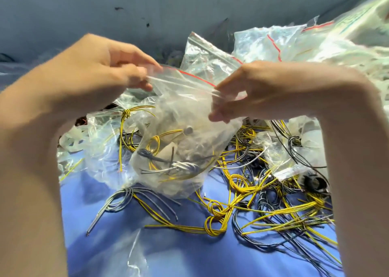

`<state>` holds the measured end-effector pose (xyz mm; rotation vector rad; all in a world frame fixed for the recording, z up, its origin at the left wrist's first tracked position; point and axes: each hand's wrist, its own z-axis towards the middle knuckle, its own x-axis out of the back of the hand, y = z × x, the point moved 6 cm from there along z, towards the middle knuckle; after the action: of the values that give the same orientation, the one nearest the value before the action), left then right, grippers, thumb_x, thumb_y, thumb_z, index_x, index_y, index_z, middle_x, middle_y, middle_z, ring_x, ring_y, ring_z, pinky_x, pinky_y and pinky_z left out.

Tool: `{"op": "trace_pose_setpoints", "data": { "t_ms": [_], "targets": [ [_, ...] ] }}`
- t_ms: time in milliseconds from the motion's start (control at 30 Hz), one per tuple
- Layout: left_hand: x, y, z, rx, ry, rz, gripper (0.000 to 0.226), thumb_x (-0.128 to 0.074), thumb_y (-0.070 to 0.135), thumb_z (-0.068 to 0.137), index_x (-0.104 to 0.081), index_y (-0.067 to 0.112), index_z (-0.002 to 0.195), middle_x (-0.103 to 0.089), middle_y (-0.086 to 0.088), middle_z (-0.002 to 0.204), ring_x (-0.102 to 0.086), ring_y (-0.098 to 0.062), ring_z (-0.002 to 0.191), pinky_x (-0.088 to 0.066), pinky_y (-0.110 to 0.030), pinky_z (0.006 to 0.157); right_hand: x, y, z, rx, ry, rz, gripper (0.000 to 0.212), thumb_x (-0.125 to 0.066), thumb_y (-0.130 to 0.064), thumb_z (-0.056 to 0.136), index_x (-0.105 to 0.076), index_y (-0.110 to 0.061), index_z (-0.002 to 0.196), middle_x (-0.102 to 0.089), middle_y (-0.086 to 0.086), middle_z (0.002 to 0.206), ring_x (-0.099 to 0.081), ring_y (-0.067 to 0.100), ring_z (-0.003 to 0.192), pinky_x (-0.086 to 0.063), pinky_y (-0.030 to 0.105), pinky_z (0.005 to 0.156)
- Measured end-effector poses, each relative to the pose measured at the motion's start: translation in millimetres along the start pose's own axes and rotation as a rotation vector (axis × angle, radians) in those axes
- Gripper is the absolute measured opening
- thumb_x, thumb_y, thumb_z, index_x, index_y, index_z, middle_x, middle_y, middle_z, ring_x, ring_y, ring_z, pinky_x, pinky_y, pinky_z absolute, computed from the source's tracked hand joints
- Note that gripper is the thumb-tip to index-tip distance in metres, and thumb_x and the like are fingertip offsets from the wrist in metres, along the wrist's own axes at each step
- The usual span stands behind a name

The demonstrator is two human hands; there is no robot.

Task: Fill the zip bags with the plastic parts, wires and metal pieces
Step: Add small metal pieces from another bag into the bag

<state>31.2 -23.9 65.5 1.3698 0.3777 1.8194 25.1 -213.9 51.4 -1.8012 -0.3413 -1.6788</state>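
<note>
Hanging above a blue table [88, 196] strewn with knotted yellow and grey wires [216, 217], a clear red-striped plastic zip bag [179, 150] holding wires is pinched at its top corners by left hand [94, 70] and right hand [263, 91].

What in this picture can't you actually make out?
Head view only:
Whether the zip bag is sealed: left hand and right hand pinch its top, and motion blurs it.
The pale pieces inside it: cloudy plastic veils them.
The bag pile, top right: glare, cut by the edge.
The blue table at both sides: forearms cover it.
</note>
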Motion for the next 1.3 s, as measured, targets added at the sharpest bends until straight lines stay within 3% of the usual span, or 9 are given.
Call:
{"op": "trace_pose_setpoints", "data": {
  "t_ms": [167,267,367,467,600,733,967,1167,1300],
  "targets": [
    [16,-6,-1,-0.035,0.237,0.025,0.012,-0.064,0.039,0.082,-0.071,0.041,0.073,-0.064,0.018,0.056,-0.053,0.005,0.048,-0.040,-0.011,0.049,26,-4,-6,0.191,0.295,0.250,0.030,-0.057,-0.042,0.091,-0.068,-0.013,0.087,-0.067,0.007,0.084,-0.060,0.029,0.085,-0.047,0.046,0.080],
    [39,-3,0,-0.083,0.368,0.034,0.016,-0.060,0.062,0.071,-0.066,0.047,0.073,-0.061,0.024,0.060,-0.048,0.004,0.052,-0.039,-0.012,0.051,44,-1,-14,0.273,0.478,0.399,0.012,-0.064,-0.027,0.087,-0.060,-0.019,0.080,-0.064,0.004,0.074,-0.061,0.019,0.071,-0.048,0.034,0.074],
    [28,-4,0,-0.077,0.274,0.101,0.015,-0.061,0.059,0.072,-0.065,0.044,0.071,-0.057,0.020,0.055,-0.042,0.000,0.047,-0.034,-0.011,0.044,48,12,-18,0.231,0.493,0.352,0.015,-0.075,-0.019,0.080,-0.061,-0.017,0.080,-0.062,-0.002,0.073,-0.056,0.009,0.068,-0.045,0.022,0.072],
    [13,-11,2,-0.026,0.216,0.108,0.012,-0.066,0.042,0.080,-0.064,0.039,0.069,-0.062,0.015,0.057,-0.051,-0.003,0.053,-0.039,-0.015,0.056,45,26,-18,0.130,0.472,0.314,0.013,-0.078,-0.024,0.074,-0.065,-0.025,0.075,-0.065,-0.005,0.076,-0.060,0.004,0.074,-0.043,0.014,0.069],
    [11,-14,2,0.015,0.150,0.075,0.018,-0.066,0.021,0.087,-0.061,0.028,0.071,-0.067,0.019,0.063,-0.058,0.008,0.055,-0.043,-0.008,0.058,43,40,-18,0.029,0.436,0.256,0.011,-0.074,-0.038,0.070,-0.068,-0.033,0.076,-0.065,-0.006,0.096,-0.062,-0.003,0.086,-0.049,0.036,0.087],
    [17,-16,-3,-0.006,0.139,0.019,0.024,-0.070,0.014,0.082,-0.067,0.036,0.071,-0.069,0.015,0.067,-0.061,0.005,0.058,-0.048,-0.011,0.064,36,47,-19,-0.006,0.346,0.360,0.003,-0.071,-0.023,0.079,-0.069,-0.025,0.079,-0.073,-0.008,0.081,-0.069,0.010,0.076,-0.050,0.029,0.073],
    [27,-16,1,-0.077,0.216,-0.014,0.028,-0.073,0.016,0.077,-0.064,0.042,0.076,-0.070,0.018,0.071,-0.062,0.005,0.057,-0.042,-0.005,0.045,50,43,-25,0.107,0.550,0.538,0.035,-0.076,0.000,0.073,-0.064,-0.026,0.092,-0.070,0.005,0.075,-0.068,0.026,0.076,-0.054,0.034,0.078],
    [26,-14,4,-0.073,0.299,-0.003,0.027,-0.068,0.026,0.069,-0.054,0.049,0.077,-0.068,0.022,0.074,-0.063,0.005,0.068,-0.050,-0.013,0.065,55,48,-29,0.116,0.578,0.581,0.040,-0.075,0.005,0.071,-0.064,-0.028,0.091,-0.063,-0.006,0.067,-0.064,0.014,0.071,-0.052,0.029,0.072],
    [18,-10,2,-0.079,0.259,0.004,0.027,-0.075,0.033,0.073,-0.058,0.048,0.089,-0.068,0.025,0.079,-0.059,0.008,0.073,-0.044,-0.020,0.073,44,44,-22,0.093,0.479,0.528,0.016,-0.069,-0.009,0.083,-0.067,-0.023,0.092,-0.065,0.006,0.078,-0.059,0.010,0.072,-0.046,0.027,0.074]
  ]
}}
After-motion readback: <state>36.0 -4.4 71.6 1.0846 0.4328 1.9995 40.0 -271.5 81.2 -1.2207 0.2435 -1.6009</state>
